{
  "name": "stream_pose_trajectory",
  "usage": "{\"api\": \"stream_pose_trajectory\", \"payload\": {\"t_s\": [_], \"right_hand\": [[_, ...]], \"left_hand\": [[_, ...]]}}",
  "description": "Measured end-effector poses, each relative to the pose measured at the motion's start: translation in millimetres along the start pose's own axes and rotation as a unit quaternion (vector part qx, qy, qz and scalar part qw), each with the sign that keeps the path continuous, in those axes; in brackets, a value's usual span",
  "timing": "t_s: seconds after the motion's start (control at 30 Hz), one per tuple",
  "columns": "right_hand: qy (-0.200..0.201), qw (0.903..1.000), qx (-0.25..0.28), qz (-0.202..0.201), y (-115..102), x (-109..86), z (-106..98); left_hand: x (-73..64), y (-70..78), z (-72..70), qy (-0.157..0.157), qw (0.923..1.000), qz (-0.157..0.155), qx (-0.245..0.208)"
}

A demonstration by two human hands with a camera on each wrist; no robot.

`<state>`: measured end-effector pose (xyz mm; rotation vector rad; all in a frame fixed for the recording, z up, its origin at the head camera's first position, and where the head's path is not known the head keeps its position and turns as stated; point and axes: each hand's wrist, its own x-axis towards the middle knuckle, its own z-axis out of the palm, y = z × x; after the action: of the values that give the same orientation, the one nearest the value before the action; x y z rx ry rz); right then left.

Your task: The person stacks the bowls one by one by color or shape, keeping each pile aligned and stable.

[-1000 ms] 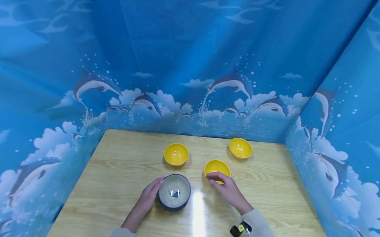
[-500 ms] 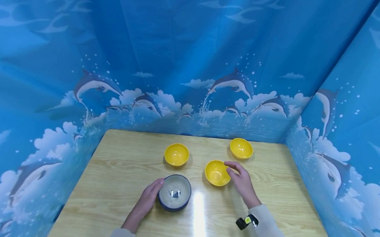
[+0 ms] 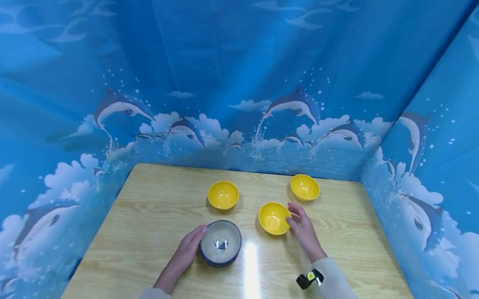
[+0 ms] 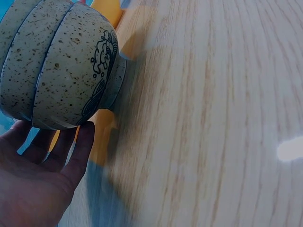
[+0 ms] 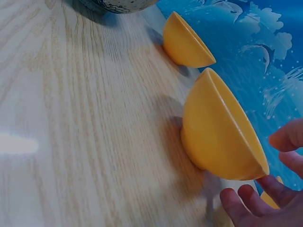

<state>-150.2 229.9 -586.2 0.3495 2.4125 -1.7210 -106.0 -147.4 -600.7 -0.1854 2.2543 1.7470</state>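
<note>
A stack of nested speckled bowls [image 3: 221, 243] with blue rims and a dark blue wave pattern stands on the wooden table. My left hand [image 3: 190, 243] rests against its left side; in the left wrist view the fingers [image 4: 84, 142] lie relaxed along the outer wall. To the right sits a yellow bowl [image 3: 274, 218], upright. My right hand [image 3: 303, 228] is at that bowl's right edge. Seen from the right wrist, the thumb [image 5: 288, 136] is spread above the rim of the yellow bowl [image 5: 213, 127] and the fingertips are at its outer wall.
Two more yellow bowls stand farther back, one [image 3: 223, 195] behind the speckled stack and one [image 3: 304, 187] at the back right. A blue dolphin-print curtain [image 3: 238, 101] encloses the far and side edges of the table [image 3: 146, 205].
My right hand has drawn back from over the middle yellow bowl to its right edge, uncovering the inside, and has edged slightly closer since half a second ago. The left hand stays against the stack.
</note>
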Motion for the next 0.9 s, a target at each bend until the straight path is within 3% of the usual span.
{"api": "stream_pose_trajectory", "payload": {"t_s": [0.23, 0.57, 0.9], "right_hand": [[-0.010, 0.9996, -0.012, 0.024, 4.7, 2.1, 4.3], [-0.036, 0.9976, 0.052, 0.028, 6.9, 0.7, 3.7], [-0.029, 0.9975, 0.059, 0.027, 12.0, -3.8, -0.6]], "left_hand": [[0.6, -2.4, 1.3, 0.000, 1.0000, -0.006, -0.005], [-0.6, -0.2, 0.2, -0.001, 1.0000, -0.003, -0.003], [1.5, -0.2, 0.6, -0.005, 0.9999, -0.012, -0.003]]}}
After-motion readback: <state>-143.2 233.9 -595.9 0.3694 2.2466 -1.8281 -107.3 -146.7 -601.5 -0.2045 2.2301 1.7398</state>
